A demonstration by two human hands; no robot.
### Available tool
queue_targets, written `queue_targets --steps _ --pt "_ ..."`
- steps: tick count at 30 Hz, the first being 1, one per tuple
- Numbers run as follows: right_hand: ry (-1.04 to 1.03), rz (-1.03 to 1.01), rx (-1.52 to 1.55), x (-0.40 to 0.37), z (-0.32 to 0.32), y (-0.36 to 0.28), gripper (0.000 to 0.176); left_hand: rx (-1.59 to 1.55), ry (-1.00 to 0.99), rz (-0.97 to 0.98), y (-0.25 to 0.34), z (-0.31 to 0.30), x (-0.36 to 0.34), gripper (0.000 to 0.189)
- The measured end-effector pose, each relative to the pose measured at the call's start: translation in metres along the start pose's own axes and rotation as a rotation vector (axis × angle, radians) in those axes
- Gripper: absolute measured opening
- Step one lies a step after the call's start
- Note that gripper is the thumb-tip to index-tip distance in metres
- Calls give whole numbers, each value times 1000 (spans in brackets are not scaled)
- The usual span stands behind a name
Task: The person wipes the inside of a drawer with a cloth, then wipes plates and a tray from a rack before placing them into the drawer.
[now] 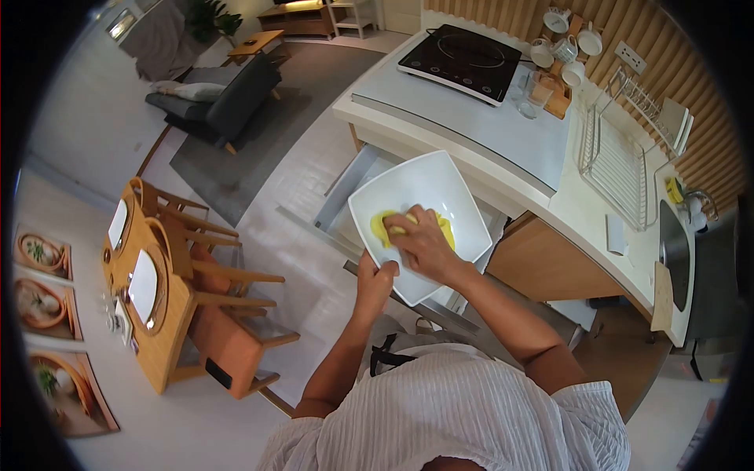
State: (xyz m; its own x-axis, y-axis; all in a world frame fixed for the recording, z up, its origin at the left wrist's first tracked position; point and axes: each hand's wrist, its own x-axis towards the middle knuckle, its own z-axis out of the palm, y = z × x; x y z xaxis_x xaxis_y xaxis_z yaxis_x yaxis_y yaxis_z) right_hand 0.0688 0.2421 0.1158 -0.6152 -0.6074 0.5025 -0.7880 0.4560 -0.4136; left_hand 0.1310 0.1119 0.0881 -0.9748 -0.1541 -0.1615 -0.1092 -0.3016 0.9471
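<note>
A square white bowl point(441, 179) is held in front of me, tilted so its inside faces up toward me. My left hand point(375, 284) grips its lower left edge, thumb over the rim. Inside the bowl, my right hand point(426, 245) presses a bunched yellow cloth point(380, 225) against the bottom, fingers curled on it. Part of the cloth is hidden under that hand. Below the bowl, a drawer point(334, 206) stands pulled out from the counter; the bowl covers most of its inside.
On the counter point(561, 216) are an induction cooktop point(463, 61), a drinking glass point(530, 102), mugs on a stand point(567, 49) and a wire dish rack point(616, 161). A sink point(673, 243) lies at the right. The dining table point(169, 334) with chairs point(228, 345) is at the left.
</note>
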Motion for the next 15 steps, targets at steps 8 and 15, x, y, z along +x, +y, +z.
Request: queue_targets --steps 8,15 --pt "-391 107 81 24 1 39 20 141 -237 -107 31 -67 133 40" --pt "-308 611 -365 21 2 73 33 150 -165 -384 56 -108 202 36"
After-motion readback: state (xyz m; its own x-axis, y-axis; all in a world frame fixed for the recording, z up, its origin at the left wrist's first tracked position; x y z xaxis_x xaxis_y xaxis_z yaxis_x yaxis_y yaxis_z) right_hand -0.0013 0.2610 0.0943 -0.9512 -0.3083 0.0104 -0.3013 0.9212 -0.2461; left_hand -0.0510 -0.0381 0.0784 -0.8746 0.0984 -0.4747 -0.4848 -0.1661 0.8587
